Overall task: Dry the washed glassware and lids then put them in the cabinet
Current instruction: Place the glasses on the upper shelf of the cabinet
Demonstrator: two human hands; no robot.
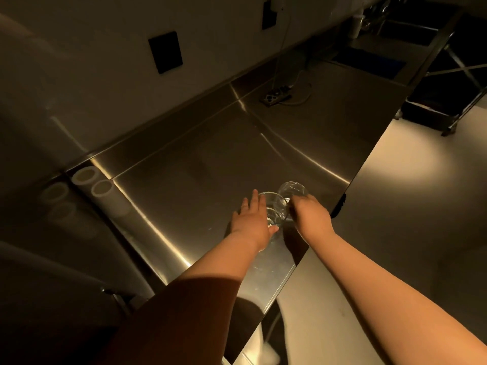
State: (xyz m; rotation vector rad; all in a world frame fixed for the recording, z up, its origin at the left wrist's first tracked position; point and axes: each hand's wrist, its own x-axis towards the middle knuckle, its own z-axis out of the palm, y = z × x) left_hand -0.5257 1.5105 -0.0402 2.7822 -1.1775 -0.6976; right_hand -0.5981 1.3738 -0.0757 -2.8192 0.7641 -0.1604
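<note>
Picking up, by the look of it: two clear glass vessels stand near the front edge of the steel surface (200, 143), touching or nearly so, and both hands are on them. No cloth or towel in sight, so drying seems either finished or not yet begun; cannot tell which.

Left hand (253, 219) laid against the near glass beaker (274, 206), fingers (254, 200) straight and held together along its far-left side, thumb reaching round the near wall. More a cupping touch than a closed grip. Right hand (311, 214) curled at the rim where the two vessels meet, seemingly pinching the edge of the far glass beaker (293, 189); fingertips hidden behind the knuckles, so the exact hold cannot be confirmed.

Both beakers upright, mouths up. Near one appears empty apart from glints at the base, possibly leftover water; far one looks empty too, though the dim light makes it hard to judge.

Next move likely calls for closing the left hand properly round the near beaker before lifting, and for separating the two so glass does not knock glass. Wet walls would be slippery. Cabinet not identifiable here.

Two white rolls (100, 185) lie at the back left; a power strip (276, 94) sits farther along.
</note>
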